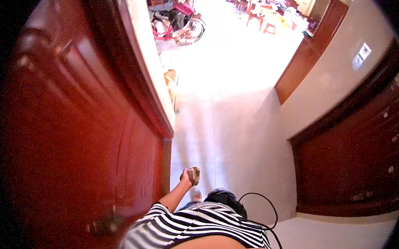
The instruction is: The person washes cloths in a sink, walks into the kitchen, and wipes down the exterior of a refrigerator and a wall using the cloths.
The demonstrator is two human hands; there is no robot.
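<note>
My left hand (pixel 185 175) is low in the middle of the view, beside the wooden door frame. Its fingers are closed round a small brown and whitish lump (pixel 194 175), whose kind I cannot make out. My right hand is out of view. A dark bundle (pixel 225 197) shows at my waist, and a black cable (pixel 271 207) loops out to the right of it.
A red wooden door (pixel 83 137) stands on the left and a dark door (pixel 354 149) on the right. Pale tiled floor (pixel 239 139) leads to a bright room with a bicycle (pixel 188 30), small stools (pixel 269 28) and a wooden cabinet (pixel 300 66).
</note>
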